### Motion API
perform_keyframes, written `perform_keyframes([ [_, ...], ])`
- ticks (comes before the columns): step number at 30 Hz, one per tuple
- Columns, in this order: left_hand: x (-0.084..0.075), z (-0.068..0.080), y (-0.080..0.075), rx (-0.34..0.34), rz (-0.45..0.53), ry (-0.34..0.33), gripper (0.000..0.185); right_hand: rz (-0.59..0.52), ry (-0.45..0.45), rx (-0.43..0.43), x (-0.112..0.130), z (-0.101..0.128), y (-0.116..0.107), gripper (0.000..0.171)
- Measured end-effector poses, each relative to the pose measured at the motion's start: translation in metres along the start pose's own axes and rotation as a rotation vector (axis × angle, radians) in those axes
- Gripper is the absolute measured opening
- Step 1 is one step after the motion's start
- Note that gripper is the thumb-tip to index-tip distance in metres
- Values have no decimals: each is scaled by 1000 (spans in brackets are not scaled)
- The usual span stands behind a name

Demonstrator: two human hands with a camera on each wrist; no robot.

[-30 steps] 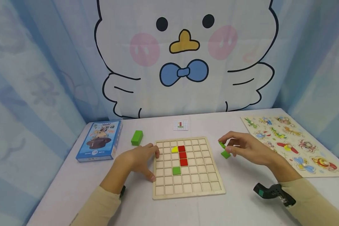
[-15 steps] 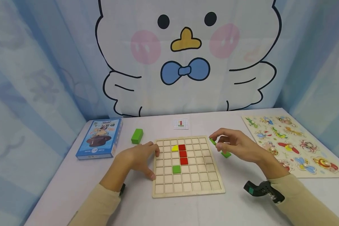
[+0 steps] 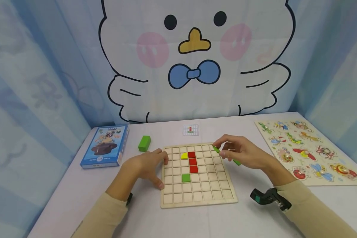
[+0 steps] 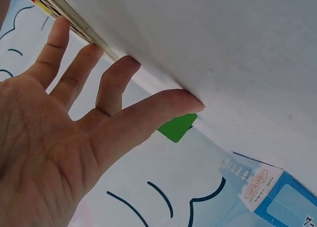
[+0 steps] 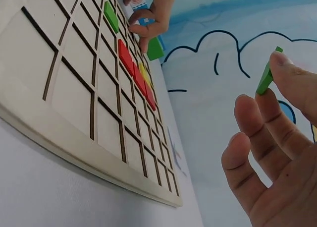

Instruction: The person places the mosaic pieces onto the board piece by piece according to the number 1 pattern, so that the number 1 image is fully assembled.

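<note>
My right hand (image 3: 245, 152) pinches a small green tile (image 5: 267, 77) between thumb and a fingertip, over the right edge of the wooden grid board (image 3: 208, 195). A second green tile (image 3: 237, 162) lies on the table, partly hidden behind that hand. My left hand (image 3: 142, 167) rests at the board's left edge, fingers and thumb spread and holding nothing. Set in the board's cells are a column of red tiles (image 3: 192, 161), a yellow piece (image 3: 184, 155) with a curved side, and a green tile (image 3: 185, 178).
A green block (image 3: 144, 143) stands behind my left hand, with a blue box (image 3: 104, 145) to its left. Behind the board lies a small pattern card (image 3: 190, 130). An insect picture board (image 3: 312, 155) covers the right side. A curtain hangs at the back.
My right hand has moved left with the green tile, from beside the board to over its right edge. The left hand stays at the board's left edge.
</note>
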State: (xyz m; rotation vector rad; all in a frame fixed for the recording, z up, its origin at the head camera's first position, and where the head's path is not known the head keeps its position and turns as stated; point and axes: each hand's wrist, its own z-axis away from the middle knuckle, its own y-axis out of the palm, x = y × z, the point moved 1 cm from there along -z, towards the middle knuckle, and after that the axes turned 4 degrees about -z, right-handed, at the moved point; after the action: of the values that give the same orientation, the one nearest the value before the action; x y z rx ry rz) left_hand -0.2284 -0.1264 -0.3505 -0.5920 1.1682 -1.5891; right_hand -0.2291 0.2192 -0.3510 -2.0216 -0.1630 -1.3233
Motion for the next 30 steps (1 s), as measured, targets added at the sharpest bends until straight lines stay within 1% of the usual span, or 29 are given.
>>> perform_keyframes([
  [6,1,1,1,-10,-6,13,69,-16,-13,28,0,-4,6,26],
  [15,1,2,0,-16,-7,5,68,-16,-29,40,1,-9,14,26],
  [22,1,2,-1,-5,0,6,67,-26,-35,83,0,-16,25,26],
  [26,1,2,-1,-11,-6,12,67,-27,-29,90,0,-20,30,27],
  [30,1,2,0,-6,-1,2,67,-30,-39,102,0,-25,35,27],
])
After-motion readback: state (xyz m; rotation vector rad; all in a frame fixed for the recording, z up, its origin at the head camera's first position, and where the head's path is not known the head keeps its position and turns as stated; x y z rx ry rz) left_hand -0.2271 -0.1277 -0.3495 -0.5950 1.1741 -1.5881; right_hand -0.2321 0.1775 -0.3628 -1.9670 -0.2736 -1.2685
